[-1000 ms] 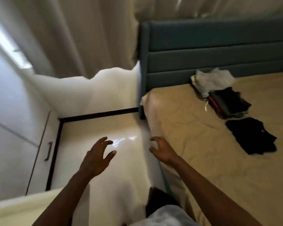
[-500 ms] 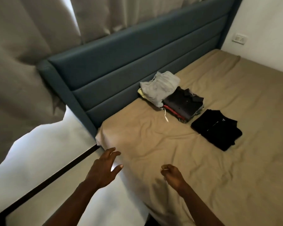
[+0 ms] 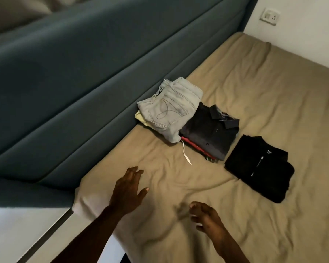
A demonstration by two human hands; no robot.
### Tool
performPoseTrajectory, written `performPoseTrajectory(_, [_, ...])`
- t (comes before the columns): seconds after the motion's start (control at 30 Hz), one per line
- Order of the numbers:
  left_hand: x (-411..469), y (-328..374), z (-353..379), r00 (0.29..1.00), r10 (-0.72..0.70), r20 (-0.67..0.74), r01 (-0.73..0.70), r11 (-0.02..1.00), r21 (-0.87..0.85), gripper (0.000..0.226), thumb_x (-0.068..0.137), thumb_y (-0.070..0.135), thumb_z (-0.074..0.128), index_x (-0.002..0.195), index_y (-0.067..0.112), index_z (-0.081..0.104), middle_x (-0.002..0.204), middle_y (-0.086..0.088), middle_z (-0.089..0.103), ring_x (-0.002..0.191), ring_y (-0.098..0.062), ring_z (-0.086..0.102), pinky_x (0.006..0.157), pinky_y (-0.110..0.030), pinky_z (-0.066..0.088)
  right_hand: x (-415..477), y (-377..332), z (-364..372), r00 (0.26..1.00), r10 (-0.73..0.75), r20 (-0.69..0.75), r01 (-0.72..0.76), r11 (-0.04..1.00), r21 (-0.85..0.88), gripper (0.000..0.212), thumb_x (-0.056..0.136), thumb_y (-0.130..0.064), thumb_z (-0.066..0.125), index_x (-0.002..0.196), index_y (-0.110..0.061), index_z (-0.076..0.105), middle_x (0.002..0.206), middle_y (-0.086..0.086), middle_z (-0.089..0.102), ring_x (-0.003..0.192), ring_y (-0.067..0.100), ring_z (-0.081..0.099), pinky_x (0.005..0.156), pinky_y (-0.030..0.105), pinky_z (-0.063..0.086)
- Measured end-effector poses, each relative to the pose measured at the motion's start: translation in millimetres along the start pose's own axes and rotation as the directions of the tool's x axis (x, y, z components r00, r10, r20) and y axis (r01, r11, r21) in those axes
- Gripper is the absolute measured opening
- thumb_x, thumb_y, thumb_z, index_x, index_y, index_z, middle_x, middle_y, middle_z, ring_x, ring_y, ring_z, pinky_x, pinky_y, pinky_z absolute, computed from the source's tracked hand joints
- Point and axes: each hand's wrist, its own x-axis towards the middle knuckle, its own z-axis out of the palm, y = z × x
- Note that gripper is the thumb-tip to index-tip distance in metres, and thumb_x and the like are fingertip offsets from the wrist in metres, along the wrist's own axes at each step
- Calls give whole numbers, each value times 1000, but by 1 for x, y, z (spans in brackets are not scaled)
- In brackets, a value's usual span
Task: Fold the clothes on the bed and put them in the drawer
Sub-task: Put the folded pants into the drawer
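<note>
**Back at the bed, hands empty, 3 lots left to shift**

Turned from floor point(image 3: 11, 230) beside the bed (1 s ago) to a full look at bed point(image 3: 254, 88) & headboard point(image 3: 84, 73). Carried both hands along w/ the turn: then over floor, now low over bed near its corner. For left hand point(image 3: 128, 188): palm down, fingers fairly straight & spread, nothing held; touching the bed or not, can't tell. For right hand point(image 3: 205, 218): blurred, fingers loosely curled, nothing held either.

No shift among the clothes over that 1 s. Folded jeans point(image 3: 171, 109) close up to headboard, atop a yellowish item point(image 3: 141, 118). Folded dark collared shirt point(image 3: 211, 133) touching jeans, atop red garment point(image 3: 190, 143); white drawstring point(image 3: 185, 154) trailing out toward the hands. Folded black zip top point(image 3: 258, 166) alone, just beside that pile.

Probably folding done, stowing still ahead: all 3 lots on bed, well ahead of both hands. No drawer in view now. Likely next: reach fwd for nearest pile, 2-handed, from beneath to keep folds. Risk: drawstring snagging, stack slipping.
</note>
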Motion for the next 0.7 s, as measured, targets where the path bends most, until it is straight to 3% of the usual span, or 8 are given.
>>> performPoseTrajectory(0.13, [134,-68,36,997,71,-13,-69,990,127,73,93,59,40,150,13,48,158,-16,42,148,-37,37,113,-56,37,92,-83,47,998,68,-4,-66,976,207,25,98,-35,60,116,-19,69,115,4,73,110,24,65,91,38,47])
performPoseTrajectory(0.27, [233,-116,66,993,102,-51,-91,978,187,80,91,61,37,153,10,43,160,-18,38,149,-37,34,117,-56,30,207,-147,89,999,26,31,-35,940,339,48,88,-54,67,121,-20,62,110,1,59,98,18,56,84,34,42])
performPoseTrajectory(0.33, [254,-130,83,993,92,-70,-77,978,193,82,93,63,39,157,11,36,164,-17,31,154,-34,24,123,-54,20,255,-170,112,1000,1,-21,8,902,432,63,85,-57,69,136,-21,59,126,1,59,116,21,55,95,35,43])
performPoseTrajectory(0.43, [254,-136,102,972,146,-186,-99,965,242,81,99,59,43,160,8,31,166,-18,27,158,-32,15,126,-55,14,310,-191,142,987,-159,-24,129,691,711,54,89,-46,69,135,-18,64,137,9,66,126,29,61,107,43,47])
performPoseTrajectory(0.5, [256,-143,110,964,146,-222,-88,964,250,82,98,59,45,160,7,29,166,-18,27,158,-31,16,126,-55,15,333,-201,157,978,-208,11,103,531,841,70,75,-44,82,136,-15,65,137,13,65,129,36,60,114,54,42])
performPoseTrajectory(0.57, [257,-143,111,961,149,-234,-83,959,272,83,98,59,46,160,6,29,166,-20,28,158,-31,17,126,-55,17,337,-202,156,972,-230,46,63,445,894,80,68,-42,87,139,-17,63,142,13,62,133,39,55,115,61,37])
performPoseTrajectory(0.7, [256,-143,112,952,161,-259,-88,958,271,84,95,57,50,160,6,31,166,-20,26,158,-31,16,125,-55,19,340,-188,153,947,-310,85,22,326,945,62,85,-44,75,140,-19,62,142,9,62,134,36,56,116,59,37])
